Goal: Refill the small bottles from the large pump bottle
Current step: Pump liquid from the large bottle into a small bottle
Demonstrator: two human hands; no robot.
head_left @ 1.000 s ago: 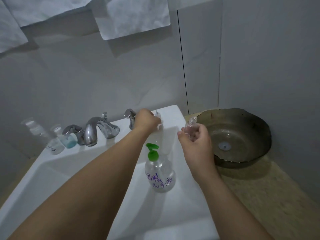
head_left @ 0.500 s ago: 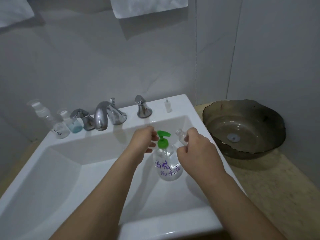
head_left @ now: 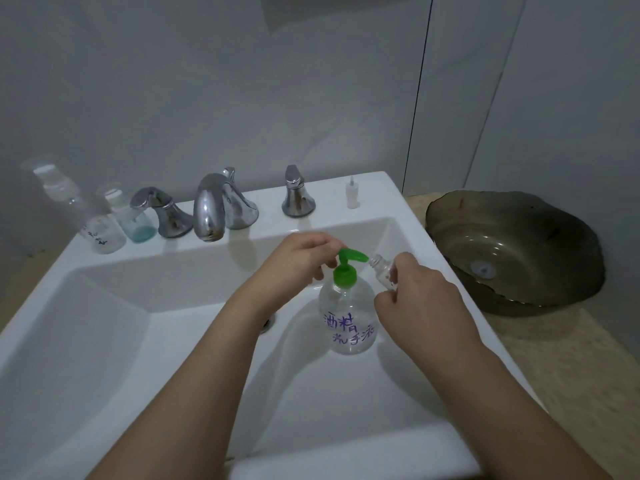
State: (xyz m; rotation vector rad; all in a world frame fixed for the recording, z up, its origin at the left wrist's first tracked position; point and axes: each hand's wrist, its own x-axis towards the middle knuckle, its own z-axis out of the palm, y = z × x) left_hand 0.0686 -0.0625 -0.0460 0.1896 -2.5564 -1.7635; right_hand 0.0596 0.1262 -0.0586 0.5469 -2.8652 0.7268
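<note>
The left hand point(head_left: 298, 261), just right of centre frame, curls its fingers around the back of the green pump head point(head_left: 348, 259), thumb and fingertips touching it. The right hand point(head_left: 415, 299) pinches a small clear bottle point(head_left: 382, 270) with curled fingers, tilting it so its open neck sits right at the tip of the green spout. Below both hands the large pump bottle point(head_left: 348, 317) stands upright in the basin of the white sink point(head_left: 104, 341), clear-bodied with purple handwriting on its side.

Farther up the frame, on the sink's back ledge, a chrome faucet point(head_left: 211, 209) stands between two chrome handles point(head_left: 162, 213). To the right of them a small white cap with a nozzle point(head_left: 352, 195) stands alone. At the upper left of the ledge are two more small bottles: a taller clear one point(head_left: 83, 216) with dark writing and a shorter one holding blue liquid point(head_left: 133, 220), just beside each other. At the right edge, a dark glass bowl point(head_left: 519, 251) rests on a beige countertop point(head_left: 571, 358).
</note>
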